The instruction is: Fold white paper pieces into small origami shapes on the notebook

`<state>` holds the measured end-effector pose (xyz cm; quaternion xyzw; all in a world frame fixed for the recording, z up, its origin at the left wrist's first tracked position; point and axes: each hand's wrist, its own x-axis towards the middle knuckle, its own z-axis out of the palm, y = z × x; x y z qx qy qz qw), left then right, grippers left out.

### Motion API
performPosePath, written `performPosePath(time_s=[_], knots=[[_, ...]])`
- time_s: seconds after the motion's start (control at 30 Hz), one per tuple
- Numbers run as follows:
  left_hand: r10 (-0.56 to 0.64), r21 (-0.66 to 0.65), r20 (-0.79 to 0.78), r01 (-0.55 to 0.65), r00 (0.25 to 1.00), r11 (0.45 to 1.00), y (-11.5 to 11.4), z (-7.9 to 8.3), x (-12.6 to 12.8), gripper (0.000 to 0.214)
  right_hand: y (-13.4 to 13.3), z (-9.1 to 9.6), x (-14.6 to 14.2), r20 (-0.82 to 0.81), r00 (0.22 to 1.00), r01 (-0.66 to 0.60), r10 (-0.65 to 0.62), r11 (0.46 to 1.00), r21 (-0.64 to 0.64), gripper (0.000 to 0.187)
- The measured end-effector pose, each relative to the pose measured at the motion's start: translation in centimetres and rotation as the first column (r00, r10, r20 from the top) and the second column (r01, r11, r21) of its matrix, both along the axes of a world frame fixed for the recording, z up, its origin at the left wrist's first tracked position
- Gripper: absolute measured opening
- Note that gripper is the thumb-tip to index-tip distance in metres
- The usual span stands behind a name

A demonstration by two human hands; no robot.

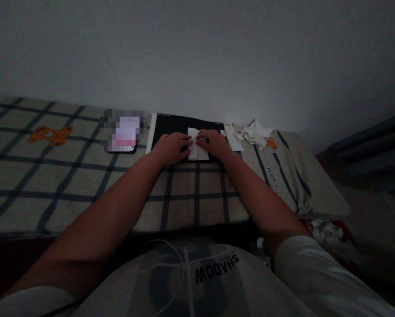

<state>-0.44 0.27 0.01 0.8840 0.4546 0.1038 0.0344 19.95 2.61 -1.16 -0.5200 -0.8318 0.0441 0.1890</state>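
A small strip of folded white paper lies on a black sheet or folder with a white left edge. My left hand rests on the black surface from the left, fingers stretched out and apart, their tips at the paper's left edge. From the right, my right hand reaches the same paper. Its thumb and forefinger are bent together at the fold, and the other fingers curl under the palm. Part of the paper's right side is hidden beneath that hand.
Crumpled white paper lies right of the black sheet. A phone, blurred out, sits to the left on the checked cloth. Behind rises a plain wall. Below the right end, a red container holds crumpled white paper.
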Motion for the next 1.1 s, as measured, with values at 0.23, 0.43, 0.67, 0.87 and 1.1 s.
performPosePath(time_s=[0.23,0.43,0.67,0.87,1.1], knots=[[-0.034,0.048,0.024,0.033,0.999,0.998,0.1,-0.6,-0.2,0.041,0.0,-0.3,1.0,-0.001,0.997,-0.075,0.075,0.995,-0.068,0.04],[-0.005,0.021,0.035,0.005,0.999,1.0,-0.1,-0.4,0.0,0.041,-0.3,-0.5,1.5,0.013,0.988,-0.15,0.152,0.984,-0.097,0.048],[0.013,0.016,0.015,-0.013,1.0,1.0,-0.2,-0.4,0.1,0.043,-1.1,0.3,1.4,0.063,0.981,-0.179,0.181,0.983,-0.034,0.034],[0.003,0.017,0.0,-0.003,1.0,1.0,-0.3,-0.2,0.1,0.044,-1.1,0.0,1.9,0.007,0.973,-0.227,0.229,0.971,-0.08,0.038],[0.003,0.03,-0.004,-0.003,1.0,1.0,-0.6,-0.2,0.0,0.046,-1.2,0.3,2.2,0.025,0.962,-0.267,0.273,0.954,-0.137,0.054]])
